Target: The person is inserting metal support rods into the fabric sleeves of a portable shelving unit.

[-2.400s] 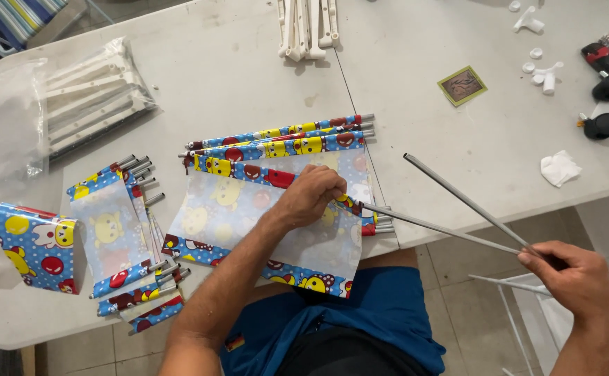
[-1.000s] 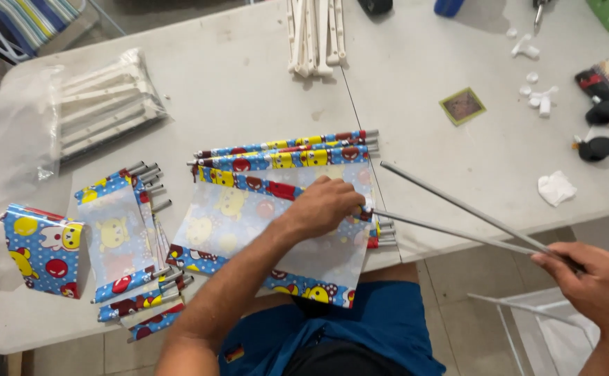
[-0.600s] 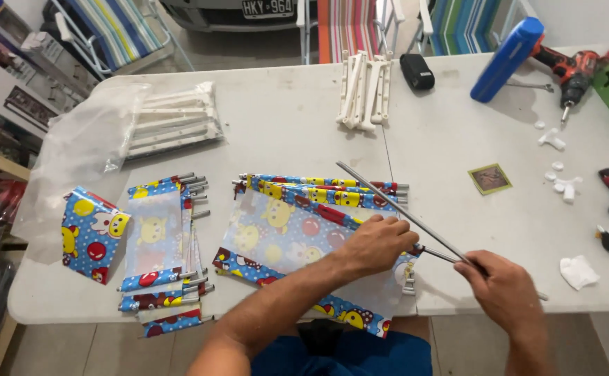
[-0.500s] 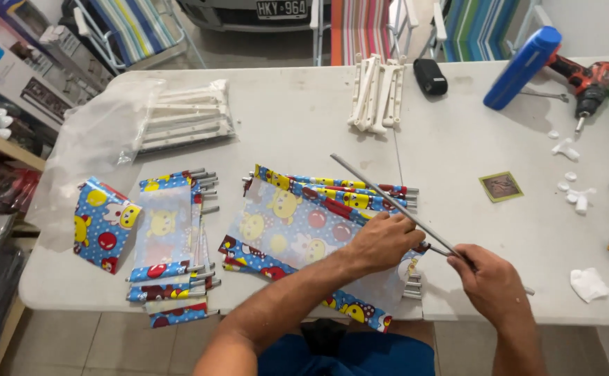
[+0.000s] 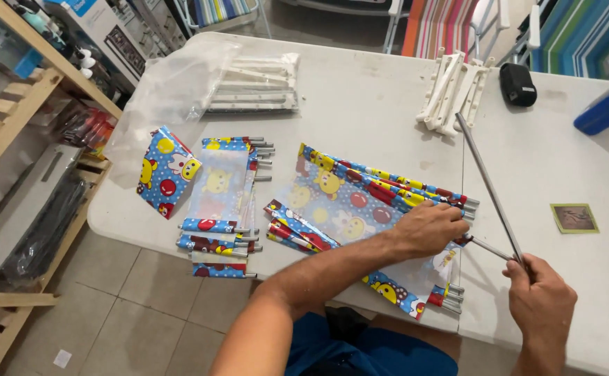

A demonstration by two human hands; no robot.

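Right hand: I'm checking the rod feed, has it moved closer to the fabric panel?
Yes. The right hand came in from beyond the table edge toward the fabric panel.

White plastic brackets (image 5: 454, 89), black pouch (image 5: 517, 84) — perhaps case — small square card (image 5: 574, 218).

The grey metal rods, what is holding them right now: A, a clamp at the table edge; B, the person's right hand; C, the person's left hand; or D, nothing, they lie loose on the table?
B: the right hand grips the near ends of the grey metal rods, while the left hand presses flat on the colourful fabric panel.
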